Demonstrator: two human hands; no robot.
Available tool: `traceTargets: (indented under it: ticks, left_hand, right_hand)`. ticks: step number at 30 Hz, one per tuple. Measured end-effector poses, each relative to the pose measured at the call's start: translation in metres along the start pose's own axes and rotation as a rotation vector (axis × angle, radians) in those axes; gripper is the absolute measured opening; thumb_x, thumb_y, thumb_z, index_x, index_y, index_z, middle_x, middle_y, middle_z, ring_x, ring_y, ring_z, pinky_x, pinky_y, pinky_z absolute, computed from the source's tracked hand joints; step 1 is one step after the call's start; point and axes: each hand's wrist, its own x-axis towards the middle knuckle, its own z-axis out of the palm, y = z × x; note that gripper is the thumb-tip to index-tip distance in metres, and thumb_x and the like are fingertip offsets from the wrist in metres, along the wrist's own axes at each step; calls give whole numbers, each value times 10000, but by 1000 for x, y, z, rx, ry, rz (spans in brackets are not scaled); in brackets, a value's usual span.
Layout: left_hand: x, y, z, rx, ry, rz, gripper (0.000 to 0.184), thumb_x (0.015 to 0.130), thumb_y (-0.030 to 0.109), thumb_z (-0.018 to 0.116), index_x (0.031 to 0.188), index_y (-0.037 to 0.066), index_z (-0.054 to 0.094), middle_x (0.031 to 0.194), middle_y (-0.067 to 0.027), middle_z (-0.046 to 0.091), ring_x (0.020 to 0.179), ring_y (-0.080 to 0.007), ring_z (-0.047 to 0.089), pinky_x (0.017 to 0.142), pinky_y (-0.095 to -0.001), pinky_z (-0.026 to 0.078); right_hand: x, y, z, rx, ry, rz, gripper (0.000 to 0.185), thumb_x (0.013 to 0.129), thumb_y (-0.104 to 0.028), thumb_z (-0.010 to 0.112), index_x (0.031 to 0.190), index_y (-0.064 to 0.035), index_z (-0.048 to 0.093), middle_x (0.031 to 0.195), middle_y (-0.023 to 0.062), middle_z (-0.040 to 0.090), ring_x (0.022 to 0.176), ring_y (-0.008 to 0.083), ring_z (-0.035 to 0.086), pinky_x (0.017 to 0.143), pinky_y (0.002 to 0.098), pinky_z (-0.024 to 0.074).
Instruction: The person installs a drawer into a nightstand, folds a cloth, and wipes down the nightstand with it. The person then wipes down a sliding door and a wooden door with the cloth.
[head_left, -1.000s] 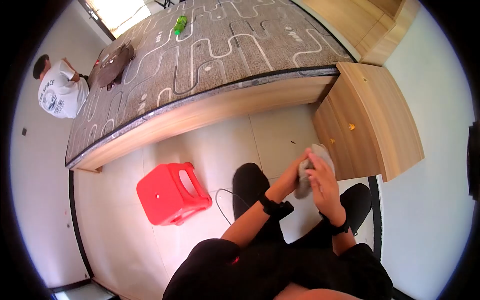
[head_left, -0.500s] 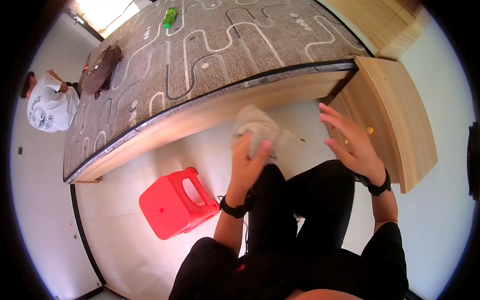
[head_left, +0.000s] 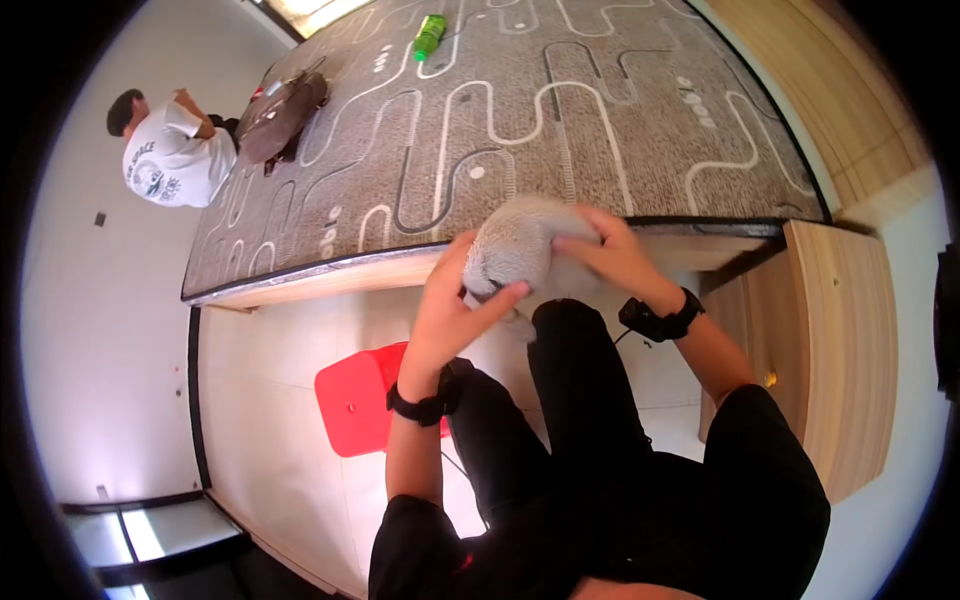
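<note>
A crumpled light grey cloth (head_left: 512,245) is held up between my two hands, in front of the bed's near edge and above my knees. On its left side, my left hand (head_left: 445,310) grips it with the thumb across the front. My right hand (head_left: 622,258) has its fingers closed on the right part of the cloth, which is blurred by motion. Both wrists wear black bands, and a small dark device sits at the right one.
A red stool (head_left: 355,403) stands on the floor left of my legs. The bed (head_left: 520,120) bears a green bottle (head_left: 430,36) and a brown bag (head_left: 283,118). A person (head_left: 175,150) sits at its left side. A wooden cabinet (head_left: 845,350) stands right.
The cloth has moved up and left from beside the cabinet to the bed's edge. My right hand, apart from it half a second ago, now grips it too. The view has shifted.
</note>
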Motion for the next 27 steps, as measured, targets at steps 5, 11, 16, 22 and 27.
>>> traceTargets:
  ticks: [5, 11, 16, 22, 27]
  left_hand:
    - [52, -108, 0, -74, 181, -28, 400, 834, -29, 655, 1214, 31, 549, 1088, -65, 614, 999, -124, 570, 765, -230, 482]
    - [80, -174, 6, 47, 290, -424, 254, 902, 197, 643, 1059, -3, 645, 912, -14, 660, 811, -73, 574, 699, -211, 447]
    - [80, -172, -1, -82, 248, -496, 263, 907, 230, 637, 1054, 12, 642, 891, -8, 656, 788, -65, 567, 675, -208, 440]
    - [79, -164, 1, -96, 256, -478, 268, 895, 251, 656, 1036, 24, 659, 891, -16, 667, 775, -72, 578, 660, -215, 449]
    - [78, -163, -1, -74, 175, -408, 338, 871, 239, 679, 1103, -4, 635, 944, -62, 680, 843, -117, 604, 737, -257, 478]
  right_hand:
    - [68, 29, -45, -93, 85, -287, 413, 882, -156, 655, 1269, -47, 560, 1217, 82, 610, 1091, 179, 575, 932, 294, 449]
    - [93, 94, -70, -315, 163, -139, 378, 895, -229, 640, 1243, -88, 599, 1198, 113, 640, 1093, 204, 595, 930, 300, 450]
    - [96, 95, -64, -274, 174, -131, 356, 890, -219, 643, 1223, -94, 617, 1185, 107, 647, 1091, 207, 599, 937, 299, 445]
    - [92, 86, -59, -297, 225, -140, 332, 881, -172, 635, 1206, -105, 632, 1190, 110, 641, 1098, 202, 591, 936, 298, 444]
    - [72, 63, -45, -457, 150, -429, 368, 862, -140, 631, 1230, -120, 623, 1166, 114, 619, 1005, 234, 585, 872, 317, 462]
